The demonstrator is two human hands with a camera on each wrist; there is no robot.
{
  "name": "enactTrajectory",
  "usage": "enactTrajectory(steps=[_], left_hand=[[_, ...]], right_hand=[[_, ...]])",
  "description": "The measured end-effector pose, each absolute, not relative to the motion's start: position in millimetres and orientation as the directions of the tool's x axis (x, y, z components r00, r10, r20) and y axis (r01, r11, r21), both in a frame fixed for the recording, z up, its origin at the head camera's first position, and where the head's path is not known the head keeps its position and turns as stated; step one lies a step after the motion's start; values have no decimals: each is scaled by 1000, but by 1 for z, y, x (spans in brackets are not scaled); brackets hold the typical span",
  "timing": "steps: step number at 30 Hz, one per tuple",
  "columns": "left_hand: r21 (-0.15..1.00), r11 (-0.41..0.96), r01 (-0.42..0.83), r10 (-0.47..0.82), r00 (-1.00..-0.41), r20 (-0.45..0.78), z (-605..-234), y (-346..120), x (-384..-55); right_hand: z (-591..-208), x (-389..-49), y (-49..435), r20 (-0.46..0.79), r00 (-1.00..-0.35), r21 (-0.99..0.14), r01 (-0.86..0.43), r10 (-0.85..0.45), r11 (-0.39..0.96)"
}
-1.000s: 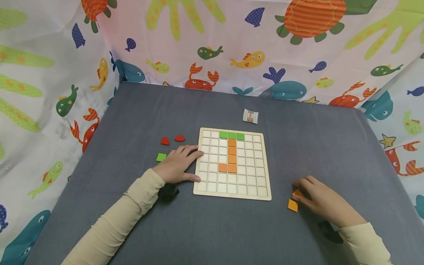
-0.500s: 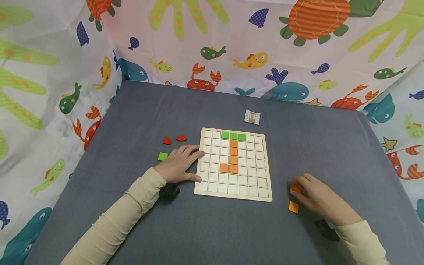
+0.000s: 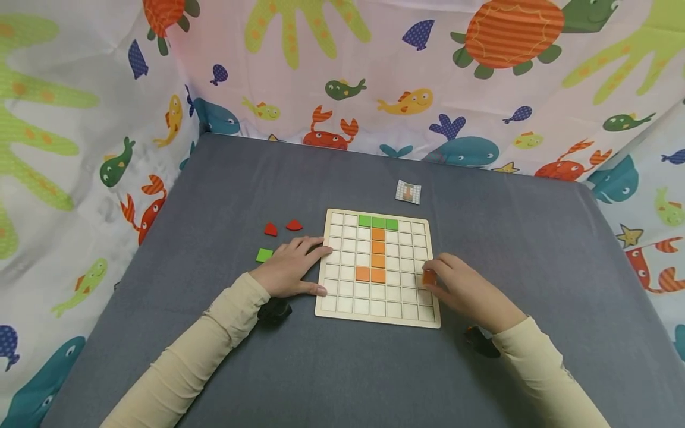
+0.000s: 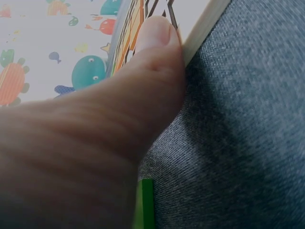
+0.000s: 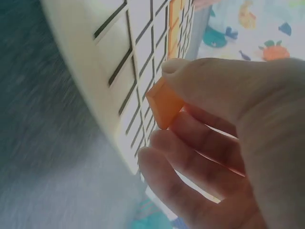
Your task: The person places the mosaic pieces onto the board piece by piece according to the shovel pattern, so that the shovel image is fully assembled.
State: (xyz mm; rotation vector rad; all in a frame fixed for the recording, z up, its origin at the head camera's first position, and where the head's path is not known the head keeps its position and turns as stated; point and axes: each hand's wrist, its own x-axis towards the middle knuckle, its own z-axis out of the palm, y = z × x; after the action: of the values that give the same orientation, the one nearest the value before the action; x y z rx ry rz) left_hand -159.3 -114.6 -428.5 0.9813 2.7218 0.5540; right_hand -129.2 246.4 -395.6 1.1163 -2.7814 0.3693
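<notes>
A pale wooden grid board (image 3: 377, 321) lies mid-table. Set into it are a green row (image 3: 378, 222) of tiles at the top, an orange column (image 3: 378, 261) below, and one orange tile (image 3: 363, 274) left of the column's foot. My left hand (image 3: 289, 270) rests spread against the board's left edge; the left wrist view shows its thumb (image 4: 155, 52) on the rim. Over the right edge, my right hand (image 3: 471, 291) pinches an orange square tile (image 5: 164, 102) between thumb and fingers, close above the cells in the right wrist view.
Left of the board lie a green tile (image 3: 264, 255) and two red pieces (image 3: 271, 229) with a curved side. Behind it sits a small printed card (image 3: 408, 192). The grey table ends at a sea-animal curtain (image 3: 342, 53). Another loose orange tile is mostly hidden under my right wrist.
My right hand has lifted an orange tile from the table at right and carried it left to the board's right edge. My left hand has stayed at the board.
</notes>
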Motion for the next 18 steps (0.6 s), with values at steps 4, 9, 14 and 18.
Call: enactTrajectory(steps=[4,9,14,18], left_hand=[[407,713,571,646,-761,-64,-428,-114,-160],[401,720,566,642,-763,-75,-424,-114,-159],[405,728,553,638,-763,-104,-423,-113,-158],[405,723,559,640,-763,-90,-423,-112,-159]], right_hand=[[-398,-138,233,185,-704,-198,-710,-685,676],[-405,-147,221,119,-710,-263,-697,-694,667],[-412,-152,212,99,-695,-289,-705,-712,648],[-414,-153,207,125,-665,-285,-735,-736,616]])
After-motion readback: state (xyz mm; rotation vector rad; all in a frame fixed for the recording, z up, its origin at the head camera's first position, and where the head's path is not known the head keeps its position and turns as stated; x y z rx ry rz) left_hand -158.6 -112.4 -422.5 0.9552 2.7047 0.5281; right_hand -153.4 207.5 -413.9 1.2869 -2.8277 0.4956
